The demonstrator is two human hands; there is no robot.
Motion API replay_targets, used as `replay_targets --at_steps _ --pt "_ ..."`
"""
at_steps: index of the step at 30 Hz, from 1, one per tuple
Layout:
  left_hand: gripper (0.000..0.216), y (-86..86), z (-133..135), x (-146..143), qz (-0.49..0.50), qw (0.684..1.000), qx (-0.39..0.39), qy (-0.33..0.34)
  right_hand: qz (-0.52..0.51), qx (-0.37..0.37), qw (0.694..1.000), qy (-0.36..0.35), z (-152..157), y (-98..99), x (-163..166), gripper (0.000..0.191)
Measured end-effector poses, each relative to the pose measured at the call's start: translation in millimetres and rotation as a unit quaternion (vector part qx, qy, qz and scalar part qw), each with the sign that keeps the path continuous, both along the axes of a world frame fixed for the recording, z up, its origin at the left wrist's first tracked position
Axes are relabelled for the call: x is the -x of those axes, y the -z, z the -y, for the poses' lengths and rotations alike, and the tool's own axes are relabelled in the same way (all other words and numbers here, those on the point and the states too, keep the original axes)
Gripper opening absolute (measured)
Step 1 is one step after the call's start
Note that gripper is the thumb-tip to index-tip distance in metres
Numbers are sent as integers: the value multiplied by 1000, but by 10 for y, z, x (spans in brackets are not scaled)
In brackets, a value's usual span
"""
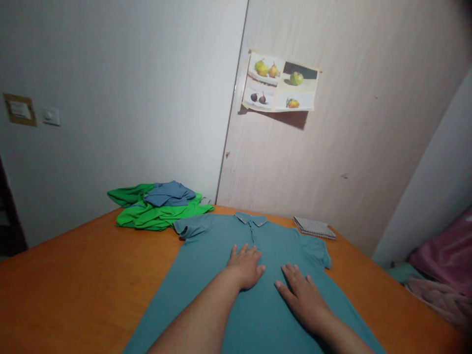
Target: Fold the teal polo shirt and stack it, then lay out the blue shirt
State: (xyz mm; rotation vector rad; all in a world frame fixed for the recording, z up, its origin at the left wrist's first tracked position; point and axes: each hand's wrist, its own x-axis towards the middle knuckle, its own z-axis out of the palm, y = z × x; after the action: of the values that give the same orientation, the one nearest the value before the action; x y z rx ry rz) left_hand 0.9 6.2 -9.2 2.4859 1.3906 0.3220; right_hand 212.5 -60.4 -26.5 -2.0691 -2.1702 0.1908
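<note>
A teal polo shirt point(206, 265) lies spread out front side up, its collar point(251, 219) at the far end and its short sleeves out to both sides. My left hand point(245, 268) rests on the chest below the buttons, palm down with fingers apart. Lower and to the right, my right hand point(304, 297) is also palm down on the fabric, fingers stretched out. Neither hand grips anything. The shirt's bottom hem is out of view.
The shirt is on an orange table point(92, 280). Crumpled green and blue-grey clothes point(162, 209) lie at the back left, and a folded checked cloth point(314, 227) at the back right. Behind stands a wall with a fruit poster point(280, 83). Pink bedding point(446, 250) shows at right.
</note>
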Motion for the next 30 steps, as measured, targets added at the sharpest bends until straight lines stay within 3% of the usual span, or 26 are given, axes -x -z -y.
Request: replay_targets --at_steps 6,9,15,23,30 --pt "66 7 6 0 5 1000 0 0 32 3 999 44 -375 27 -221 76" --pt "67 6 13 -5 9 1000 3 0 50 -4 995 88 -514 32 -132 74" --pt "65 -6 32 -8 13 1000 2 -1 63 -9 998 17 -708 101 189 70" --pt "66 30 21 6 25 1000 6 3 63 19 996 60 -1029 61 21 75" --pt "64 1 42 28 31 999 13 4 71 15 995 70 -1113 124 -6 78"
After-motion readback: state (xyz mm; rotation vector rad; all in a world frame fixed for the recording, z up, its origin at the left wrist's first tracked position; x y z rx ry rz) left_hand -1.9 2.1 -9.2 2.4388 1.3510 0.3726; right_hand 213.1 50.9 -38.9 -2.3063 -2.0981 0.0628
